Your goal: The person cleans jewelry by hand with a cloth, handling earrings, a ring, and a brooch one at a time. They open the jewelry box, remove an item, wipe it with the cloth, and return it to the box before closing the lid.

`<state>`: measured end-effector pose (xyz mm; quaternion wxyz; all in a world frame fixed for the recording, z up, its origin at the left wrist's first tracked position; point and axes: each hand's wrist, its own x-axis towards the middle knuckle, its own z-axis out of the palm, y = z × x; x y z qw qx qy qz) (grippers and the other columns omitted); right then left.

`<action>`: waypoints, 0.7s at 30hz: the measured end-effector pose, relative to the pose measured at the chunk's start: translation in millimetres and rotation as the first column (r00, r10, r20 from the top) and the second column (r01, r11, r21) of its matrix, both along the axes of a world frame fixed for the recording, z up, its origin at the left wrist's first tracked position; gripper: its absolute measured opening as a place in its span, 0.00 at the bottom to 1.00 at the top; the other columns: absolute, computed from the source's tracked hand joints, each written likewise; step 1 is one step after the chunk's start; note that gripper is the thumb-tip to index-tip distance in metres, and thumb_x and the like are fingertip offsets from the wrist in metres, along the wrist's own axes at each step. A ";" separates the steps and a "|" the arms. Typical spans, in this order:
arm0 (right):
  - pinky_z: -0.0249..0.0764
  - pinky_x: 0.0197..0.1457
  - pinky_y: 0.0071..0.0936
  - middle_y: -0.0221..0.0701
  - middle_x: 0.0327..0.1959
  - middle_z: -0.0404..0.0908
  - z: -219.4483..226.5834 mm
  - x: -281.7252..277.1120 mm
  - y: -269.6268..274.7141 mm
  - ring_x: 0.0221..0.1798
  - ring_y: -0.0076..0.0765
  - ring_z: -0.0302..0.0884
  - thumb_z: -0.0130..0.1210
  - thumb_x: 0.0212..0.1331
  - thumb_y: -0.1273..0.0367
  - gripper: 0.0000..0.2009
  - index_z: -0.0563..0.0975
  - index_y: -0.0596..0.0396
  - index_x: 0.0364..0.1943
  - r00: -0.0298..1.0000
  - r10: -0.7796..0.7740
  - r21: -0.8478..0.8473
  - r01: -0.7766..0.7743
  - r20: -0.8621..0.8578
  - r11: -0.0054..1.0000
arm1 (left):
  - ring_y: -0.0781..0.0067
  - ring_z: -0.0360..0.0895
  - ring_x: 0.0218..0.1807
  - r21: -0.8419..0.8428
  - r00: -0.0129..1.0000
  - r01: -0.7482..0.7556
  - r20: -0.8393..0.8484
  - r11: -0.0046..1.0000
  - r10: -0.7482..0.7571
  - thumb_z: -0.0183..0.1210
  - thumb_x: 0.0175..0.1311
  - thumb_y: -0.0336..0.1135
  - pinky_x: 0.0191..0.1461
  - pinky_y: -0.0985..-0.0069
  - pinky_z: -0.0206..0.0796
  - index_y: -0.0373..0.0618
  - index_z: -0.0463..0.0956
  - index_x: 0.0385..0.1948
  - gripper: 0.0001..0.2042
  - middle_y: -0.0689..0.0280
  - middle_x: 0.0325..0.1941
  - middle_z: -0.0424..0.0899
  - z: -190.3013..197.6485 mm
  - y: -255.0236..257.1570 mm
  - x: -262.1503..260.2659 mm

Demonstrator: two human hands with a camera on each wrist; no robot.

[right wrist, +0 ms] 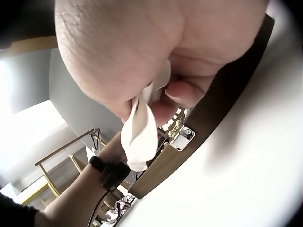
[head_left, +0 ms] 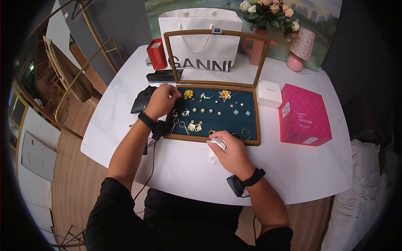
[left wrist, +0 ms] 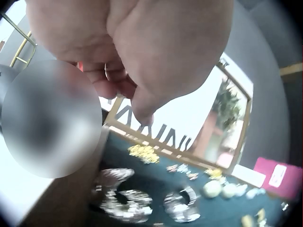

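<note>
A wooden-framed jewellery box (head_left: 256, 125) lies on the table, its glass lid raised and dark green lining exposed. My left hand (head_left: 161, 101) is over the box's upper left side, fingers bent inward with fingertips near a yellow flower-shaped piece (head_left: 189, 94); I cannot tell whether they pinch anything small. In the left wrist view, shiny silver earrings (left wrist: 125, 203) lie below that hand. At the front edge, my right hand (head_left: 232, 154) grips a crumpled white cloth (right wrist: 139, 137), which hangs below the fingers. Pearl studs (head_left: 203, 110), hoops (head_left: 246, 134) and square gold earrings (head_left: 195, 126) sit on the lining.
Behind the raised lid stands a white GANNI paper bag (head_left: 201, 25), beside a red box (head_left: 156, 54). A black pouch (head_left: 143, 100) lies left of the jewellery box. A white box (head_left: 269, 93), pink box (head_left: 305, 115) and pink lamp (head_left: 295, 62) stand to the right.
</note>
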<state>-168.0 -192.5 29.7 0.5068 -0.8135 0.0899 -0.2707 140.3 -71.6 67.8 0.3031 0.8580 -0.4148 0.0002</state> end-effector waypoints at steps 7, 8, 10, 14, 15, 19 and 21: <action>0.83 0.52 0.33 0.39 0.47 0.88 12.5 -0.1 5.4 0.47 0.42 0.89 0.71 0.68 0.75 0.11 0.84 0.58 0.51 0.988 -0.015 0.015 0.013 0.155 1.000 | 0.83 0.83 0.45 -0.392 0.625 0.246 -0.634 0.886 -0.455 0.63 0.80 0.24 0.51 0.79 0.77 0.39 0.83 0.47 0.02 0.69 0.44 0.89 -11.2 39.1 -115.2; 0.83 0.52 0.33 0.39 0.47 0.88 12.1 0.1 5.3 0.48 0.42 0.89 0.71 0.67 0.75 0.12 0.84 0.58 0.52 0.984 0.005 -0.010 -0.003 0.181 1.000 | 0.81 0.84 0.48 -0.395 0.580 0.240 -0.674 0.887 -0.457 0.62 0.81 0.24 0.53 0.78 0.77 0.39 0.82 0.48 0.03 0.69 0.46 0.88 -11.5 40.6 -129.1; 0.83 0.52 0.34 0.39 0.48 0.86 12.5 0.3 3.7 0.48 0.42 0.88 0.71 0.66 0.77 0.13 0.84 0.58 0.52 0.972 0.043 -0.068 -0.028 0.232 0.997 | 0.80 0.85 0.46 -0.446 0.446 0.191 -0.754 0.874 -0.482 0.63 0.81 0.26 0.52 0.78 0.78 0.38 0.81 0.49 0.03 0.67 0.46 0.89 -22.6 41.7 -144.3; 0.83 0.52 0.35 0.41 0.50 0.85 14.7 -2.2 4.7 0.49 0.45 0.87 0.71 0.65 0.78 0.13 0.84 0.59 0.51 0.968 0.049 -0.136 -0.016 0.244 0.991 | 0.80 0.85 0.43 -0.579 0.304 0.093 -0.758 0.810 -0.577 0.62 0.82 0.26 0.51 0.79 0.78 0.37 0.83 0.50 0.04 0.67 0.46 0.89 -36.9 38.6 -166.3; 0.83 0.53 0.35 0.41 0.50 0.85 13.9 -1.8 4.7 0.49 0.45 0.87 0.70 0.65 0.78 0.12 0.84 0.59 0.51 0.970 0.042 -0.145 -0.007 0.238 0.989 | 0.81 0.85 0.43 -0.592 0.295 0.070 -0.756 0.803 -0.584 0.62 0.82 0.27 0.52 0.79 0.78 0.37 0.83 0.51 0.05 0.67 0.46 0.89 -42.2 38.6 -168.2; 0.83 0.54 0.36 0.42 0.50 0.85 10.9 -0.3 1.4 0.50 0.47 0.88 0.69 0.65 0.79 0.12 0.84 0.59 0.51 0.979 -0.006 -0.170 0.042 0.206 0.984 | 0.81 0.84 0.45 -0.603 0.276 0.030 -0.762 0.797 -0.586 0.63 0.82 0.28 0.54 0.80 0.77 0.37 0.85 0.57 0.09 0.67 0.50 0.90 -48.9 42.6 -172.9; 0.83 0.54 0.36 0.42 0.50 0.85 8.5 0.0 1.2 0.50 0.48 0.88 0.68 0.65 0.79 0.12 0.84 0.59 0.51 0.985 -0.016 -0.166 0.044 0.171 0.985 | 0.81 0.83 0.47 -0.583 0.249 0.034 -0.782 0.812 -0.572 0.63 0.82 0.28 0.55 0.80 0.77 0.38 0.85 0.59 0.11 0.67 0.52 0.91 -47.7 46.6 -173.8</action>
